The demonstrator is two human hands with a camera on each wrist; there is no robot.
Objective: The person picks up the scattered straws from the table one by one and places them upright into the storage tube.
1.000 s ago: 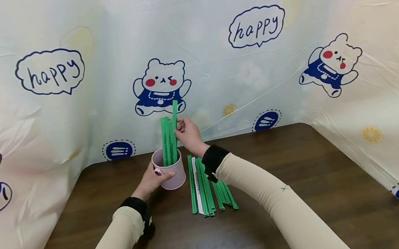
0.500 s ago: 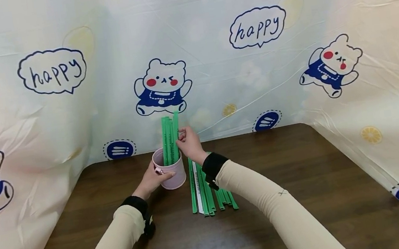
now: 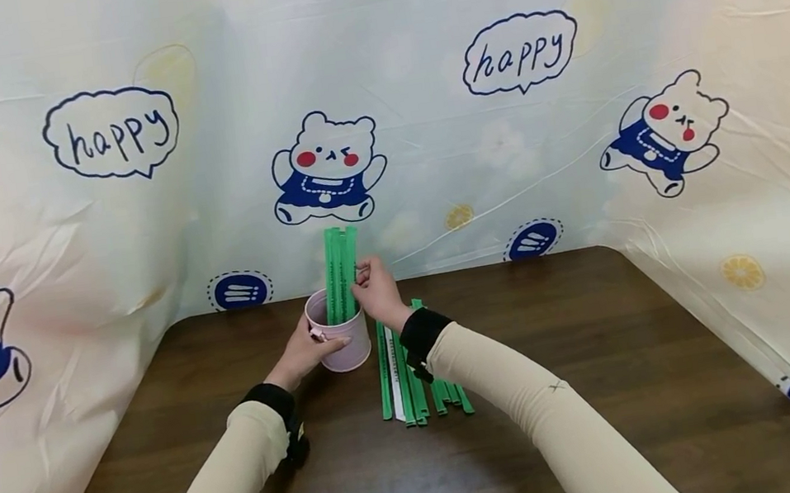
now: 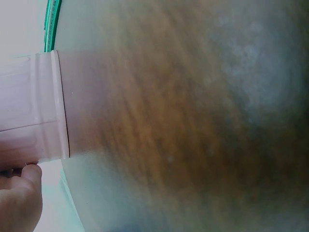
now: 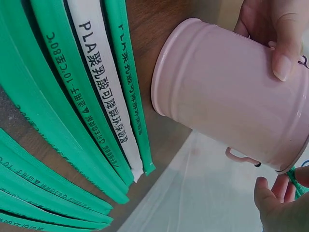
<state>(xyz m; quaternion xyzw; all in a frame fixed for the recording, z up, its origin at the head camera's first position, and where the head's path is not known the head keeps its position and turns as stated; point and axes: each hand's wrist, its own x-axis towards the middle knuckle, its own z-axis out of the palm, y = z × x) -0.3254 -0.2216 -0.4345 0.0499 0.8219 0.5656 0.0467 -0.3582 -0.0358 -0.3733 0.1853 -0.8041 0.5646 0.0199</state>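
A small pink metal pail (image 3: 346, 346) stands on the brown table, holding several green paper-wrapped straws (image 3: 335, 275) upright. My left hand (image 3: 304, 350) grips the pail from its left, the thumb laid across its front wall. At the pail's right rim, my right hand (image 3: 378, 292) pinches a green wrapped straw (image 5: 298, 185) between thumb and fingers, its lower part inside the pail. The top of that straw is about level with the bunch. Part of the right hand (image 5: 280, 208) shows at the pail's mouth in the right wrist view.
Several green wrapped straws (image 3: 384, 377) and one white wrapped straw (image 3: 395, 380) lie side by side on the table, right of the pail and partly under my right forearm. The wooden table (image 3: 563, 324) ends at a printed curtain (image 3: 420, 151) behind.
The right hand has moved down with its straw, lowering it into the pail until its top came level with the others. The left hand has kept its grip on the pail.
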